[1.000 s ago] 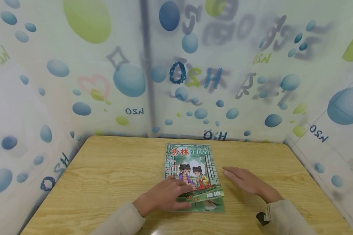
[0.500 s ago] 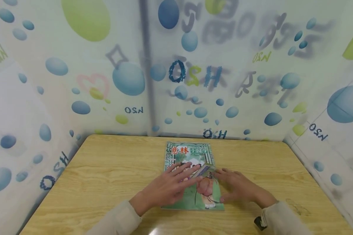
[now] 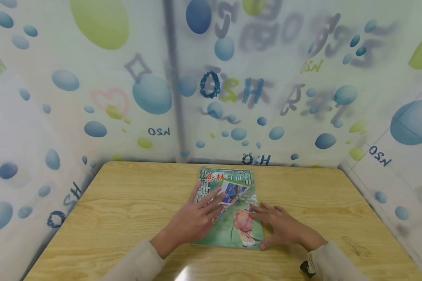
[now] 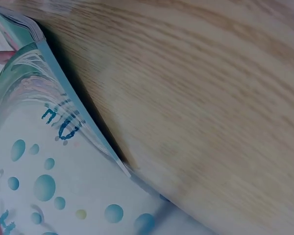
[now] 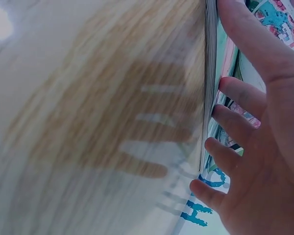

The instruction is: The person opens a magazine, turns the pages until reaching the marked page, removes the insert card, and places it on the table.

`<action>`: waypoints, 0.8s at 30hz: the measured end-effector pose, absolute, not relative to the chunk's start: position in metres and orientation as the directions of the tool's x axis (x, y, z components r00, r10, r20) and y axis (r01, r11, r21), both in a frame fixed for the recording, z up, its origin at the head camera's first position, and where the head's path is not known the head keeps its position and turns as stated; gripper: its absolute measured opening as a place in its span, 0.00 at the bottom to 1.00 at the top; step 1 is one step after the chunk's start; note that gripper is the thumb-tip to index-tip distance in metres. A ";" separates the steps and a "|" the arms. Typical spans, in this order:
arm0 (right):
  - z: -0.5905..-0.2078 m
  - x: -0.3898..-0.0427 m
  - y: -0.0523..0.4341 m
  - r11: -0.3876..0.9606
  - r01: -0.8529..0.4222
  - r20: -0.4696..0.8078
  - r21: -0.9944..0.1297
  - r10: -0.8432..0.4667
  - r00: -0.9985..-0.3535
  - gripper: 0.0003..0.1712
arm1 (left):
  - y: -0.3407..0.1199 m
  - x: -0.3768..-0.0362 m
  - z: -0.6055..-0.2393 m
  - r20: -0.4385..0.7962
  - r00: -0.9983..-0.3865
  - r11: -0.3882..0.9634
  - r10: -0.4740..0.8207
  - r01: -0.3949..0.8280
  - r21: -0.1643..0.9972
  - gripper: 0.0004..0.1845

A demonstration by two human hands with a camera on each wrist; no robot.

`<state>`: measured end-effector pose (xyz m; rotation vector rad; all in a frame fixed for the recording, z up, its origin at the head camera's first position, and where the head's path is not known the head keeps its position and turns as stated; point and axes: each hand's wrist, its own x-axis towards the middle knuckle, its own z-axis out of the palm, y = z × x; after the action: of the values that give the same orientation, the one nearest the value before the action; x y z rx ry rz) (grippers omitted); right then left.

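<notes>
Since the earlier frame, the magazine's [image 3: 228,210] cover has been peeled further toward its far end by the left hand [image 3: 193,218], fingers flat beneath the lifted flap. The right hand [image 3: 281,228] is laid flat on the magazine's right edge, gripping nothing. The long axis runs away from the person, with both hands equally near.

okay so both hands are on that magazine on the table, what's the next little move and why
Probably let the left hand carry the lifted cover further over to the left. The cover is only partly turned, its corner folded back over the magazine, with the left fingers spread on it. The right hand rests on the right edge, steadying the pages on the table.
</notes>
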<state>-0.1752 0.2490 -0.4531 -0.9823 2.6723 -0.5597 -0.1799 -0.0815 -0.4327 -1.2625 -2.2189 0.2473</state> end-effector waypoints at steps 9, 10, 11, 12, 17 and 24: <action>-0.452 -0.174 0.249 0.680 -0.598 -0.060 -0.424 -0.680 -0.731 0.54 | -0.084 -0.182 -0.428 0.281 -0.377 0.470 0.883 0.714 -0.519 0.22; -0.451 -0.174 0.249 0.679 -0.601 -0.057 -0.421 -0.682 -0.729 0.54 | -0.084 -0.181 -0.428 0.257 -0.383 0.461 0.887 0.716 -0.524 0.22; -0.451 -0.174 0.249 0.679 -0.601 -0.058 -0.422 -0.682 -0.729 0.54 | -0.084 -0.181 -0.427 0.236 -0.388 0.453 0.891 0.718 -0.528 0.21; -0.451 -0.174 0.249 0.678 -0.601 -0.057 -0.424 -0.682 -0.729 0.54 | -0.084 -0.181 -0.427 0.222 -0.394 0.450 0.892 0.718 -0.531 0.21; -0.448 -0.174 0.248 0.684 -0.584 -0.077 -0.437 -0.675 -0.734 0.54 | -0.083 -0.179 -0.426 0.266 -0.437 0.511 0.859 0.722 -0.466 0.21; -0.446 -0.173 0.246 0.694 -0.564 -0.094 -0.447 -0.663 -0.743 0.54 | -0.084 -0.178 -0.428 0.379 -0.518 0.639 0.767 0.669 -0.379 0.29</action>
<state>-0.1731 0.2463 -0.4462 -0.9799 2.6570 -0.5804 -0.1778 -0.0835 -0.4278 -1.1214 -2.3423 0.2509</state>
